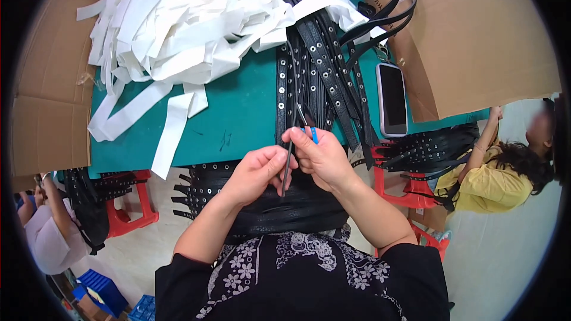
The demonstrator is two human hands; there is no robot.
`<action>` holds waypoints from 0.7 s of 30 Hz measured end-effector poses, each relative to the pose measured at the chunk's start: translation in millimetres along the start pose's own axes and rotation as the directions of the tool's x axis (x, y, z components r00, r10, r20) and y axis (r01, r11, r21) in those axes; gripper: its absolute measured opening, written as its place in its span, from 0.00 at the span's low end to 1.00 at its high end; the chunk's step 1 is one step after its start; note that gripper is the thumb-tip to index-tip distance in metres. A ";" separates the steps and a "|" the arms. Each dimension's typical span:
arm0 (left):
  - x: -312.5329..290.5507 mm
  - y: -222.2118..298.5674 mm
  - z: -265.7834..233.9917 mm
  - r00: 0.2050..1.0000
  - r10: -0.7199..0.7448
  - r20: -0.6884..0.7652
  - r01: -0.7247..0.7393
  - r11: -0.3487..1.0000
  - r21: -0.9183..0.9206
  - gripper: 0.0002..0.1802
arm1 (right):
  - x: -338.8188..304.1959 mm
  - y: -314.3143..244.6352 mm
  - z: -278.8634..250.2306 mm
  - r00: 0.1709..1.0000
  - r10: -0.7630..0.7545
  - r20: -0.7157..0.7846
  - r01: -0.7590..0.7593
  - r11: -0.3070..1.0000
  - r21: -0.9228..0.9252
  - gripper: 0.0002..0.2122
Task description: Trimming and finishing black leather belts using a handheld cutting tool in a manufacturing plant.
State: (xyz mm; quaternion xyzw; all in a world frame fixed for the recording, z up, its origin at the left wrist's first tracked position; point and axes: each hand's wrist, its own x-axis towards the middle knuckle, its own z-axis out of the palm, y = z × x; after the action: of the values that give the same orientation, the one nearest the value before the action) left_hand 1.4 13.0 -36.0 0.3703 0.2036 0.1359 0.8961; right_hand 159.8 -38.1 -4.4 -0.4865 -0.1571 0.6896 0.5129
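Between my fingertips a narrow black strap [287,173] hangs down toward my lap, and its upper part runs up onto the table. My left hand [257,172] is closed, pinching this strap from the left. My right hand [324,157] is closed around small blue-handled scissors [314,135], their metal blades pointing away from me. Its thumb and forefinger are also at the strap. Just beyond my hands lies a pile of black belts [321,62] with rows of silver eyelets. More eyelet belts [205,193] lie across my lap.
The green table [232,125] carries a heap of white strips [190,18]. A phone [392,101] lies right of the belts, near a cardboard box [476,41]. Another box [50,83] stands left. Red stools [134,205] and two people, in yellow [491,184] and pale clothing [56,238], are nearby.
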 end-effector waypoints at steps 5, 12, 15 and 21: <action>6.5 8.9 6.2 0.847 0.368 -0.385 -0.214 0.897 0.386 0.12 | -3.9 0.0 -1.2 0.990 -0.102 -0.100 0.100 0.995 -0.018 0.08; 40.3 18.3 26.5 0.959 0.159 -0.234 -0.124 0.980 0.156 0.17 | -36.5 -1.6 -14.1 0.907 -0.378 -0.185 0.251 0.839 -0.484 0.10; 58.2 26.1 48.0 0.967 0.096 -0.235 -0.102 0.995 -0.013 0.16 | -66.2 -0.2 -32.3 0.926 -0.370 -0.070 0.184 0.608 -0.773 0.12; 46.8 52.0 56.8 0.985 -0.105 -0.134 0.113 0.992 0.052 0.15 | -76.8 -4.0 -71.8 0.876 -0.466 -0.124 0.383 0.829 -0.408 0.14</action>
State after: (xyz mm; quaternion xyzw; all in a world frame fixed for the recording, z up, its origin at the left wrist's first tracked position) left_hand 64.3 32.7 25.5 0.3753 0.2861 0.1046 0.8754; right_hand 221.7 -122.7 3.4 -0.5998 -0.3320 0.4573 0.5665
